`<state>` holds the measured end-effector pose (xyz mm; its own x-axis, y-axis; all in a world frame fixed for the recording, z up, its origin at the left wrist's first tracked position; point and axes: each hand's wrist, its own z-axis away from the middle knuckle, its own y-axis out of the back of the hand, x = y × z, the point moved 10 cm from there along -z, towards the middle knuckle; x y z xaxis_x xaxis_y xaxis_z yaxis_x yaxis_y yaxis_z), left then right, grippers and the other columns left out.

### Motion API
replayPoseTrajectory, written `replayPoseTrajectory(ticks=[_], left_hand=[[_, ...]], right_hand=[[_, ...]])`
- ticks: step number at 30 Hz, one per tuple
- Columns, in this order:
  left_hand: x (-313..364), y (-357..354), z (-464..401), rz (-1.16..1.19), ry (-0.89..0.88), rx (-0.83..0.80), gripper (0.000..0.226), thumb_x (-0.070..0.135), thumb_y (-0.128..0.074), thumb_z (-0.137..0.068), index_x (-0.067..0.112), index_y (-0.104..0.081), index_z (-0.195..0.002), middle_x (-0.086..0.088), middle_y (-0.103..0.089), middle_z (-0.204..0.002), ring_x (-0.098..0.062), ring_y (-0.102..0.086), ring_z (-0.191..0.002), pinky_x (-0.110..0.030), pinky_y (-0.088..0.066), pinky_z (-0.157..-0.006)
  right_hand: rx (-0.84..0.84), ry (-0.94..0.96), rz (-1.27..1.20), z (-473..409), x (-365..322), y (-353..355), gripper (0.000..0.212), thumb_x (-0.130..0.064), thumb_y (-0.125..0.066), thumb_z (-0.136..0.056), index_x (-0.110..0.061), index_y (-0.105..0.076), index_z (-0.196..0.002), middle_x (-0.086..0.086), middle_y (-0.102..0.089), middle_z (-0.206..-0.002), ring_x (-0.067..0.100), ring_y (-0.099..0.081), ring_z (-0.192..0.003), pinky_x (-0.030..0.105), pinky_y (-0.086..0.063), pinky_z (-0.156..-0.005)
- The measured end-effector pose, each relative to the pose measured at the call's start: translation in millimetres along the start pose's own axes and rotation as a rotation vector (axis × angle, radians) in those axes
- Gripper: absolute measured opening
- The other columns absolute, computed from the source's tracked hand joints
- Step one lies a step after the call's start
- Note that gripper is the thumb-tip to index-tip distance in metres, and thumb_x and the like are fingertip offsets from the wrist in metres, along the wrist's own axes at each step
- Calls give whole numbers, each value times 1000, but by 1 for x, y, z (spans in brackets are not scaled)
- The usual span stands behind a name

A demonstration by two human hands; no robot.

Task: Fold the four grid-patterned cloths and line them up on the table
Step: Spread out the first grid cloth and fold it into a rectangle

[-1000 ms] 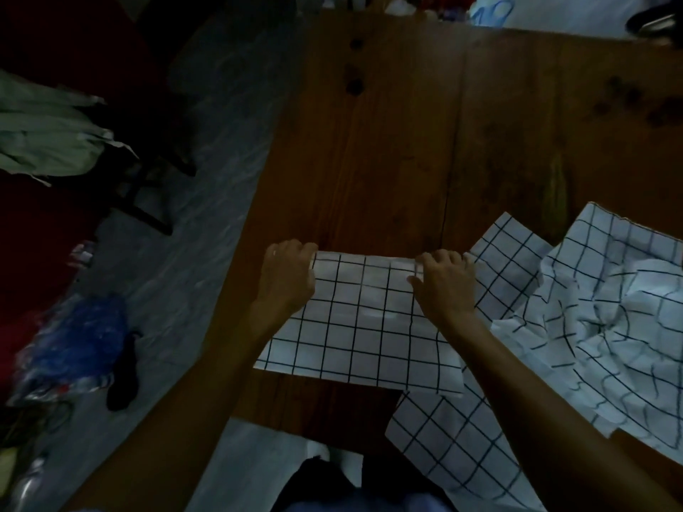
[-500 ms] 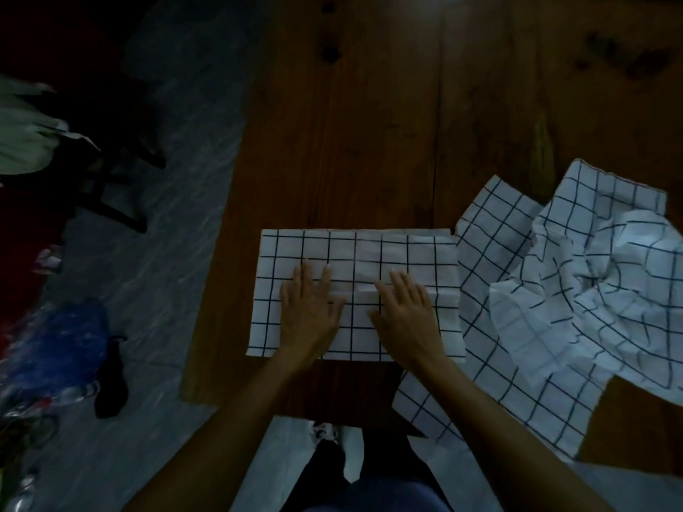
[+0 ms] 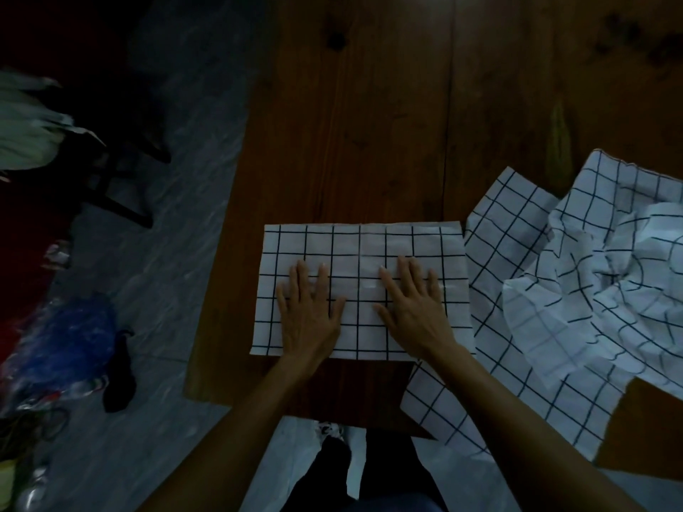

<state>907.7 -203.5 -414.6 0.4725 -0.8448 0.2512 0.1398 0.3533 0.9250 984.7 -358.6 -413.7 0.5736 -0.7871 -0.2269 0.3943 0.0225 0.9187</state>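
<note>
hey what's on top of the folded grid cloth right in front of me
Both bare hands lie flat on the folded white black-grid cloth: the left hand and the right hand, fingers straight. The cloth hides the brown wooden table beneath; its inner layers cannot be seen.

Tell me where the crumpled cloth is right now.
In the head view the crumpled cloth lies at the table's right side, heaped on a flat cloth, to the right of the folded cloth under both hands.
</note>
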Motion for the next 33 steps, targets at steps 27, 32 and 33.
replayPoseTrajectory(ticks=[27, 32, 33], left_hand=[[15, -9, -2, -44, -84, 53, 68, 57, -18, -94, 25, 2, -151, -10, 14, -158, -21, 17, -145, -46, 11, -115], [20, -9, -1, -50, -138, 49, 71, 57, -22, -93, 23, -1, -152, -10, 11, -159, -22, 16, -145, -45, 11, -116], [19, -9, 0, -51, -153, 47, 72, 58, -23, -92, 24, -2, -152, -10, 11, -159, -22, 15, -146, -45, 10, -116]], right_hand=[[220, 92, -1, 2, -32, 4, 61, -50, -26, -98, -18, -24, -149, 17, -13, -158, 30, -6, -147, 49, -9, -117], [192, 37, -4, 8, -19, -11, 62, -52, -25, -98, -18, -21, -150, 16, -9, -159, 28, -1, -148, 49, -4, -118], [190, 39, -1, 7, -20, -11, 62, -53, -25, -98, -19, -21, -150, 15, -8, -159, 28, -1, -148, 48, -3, -119]])
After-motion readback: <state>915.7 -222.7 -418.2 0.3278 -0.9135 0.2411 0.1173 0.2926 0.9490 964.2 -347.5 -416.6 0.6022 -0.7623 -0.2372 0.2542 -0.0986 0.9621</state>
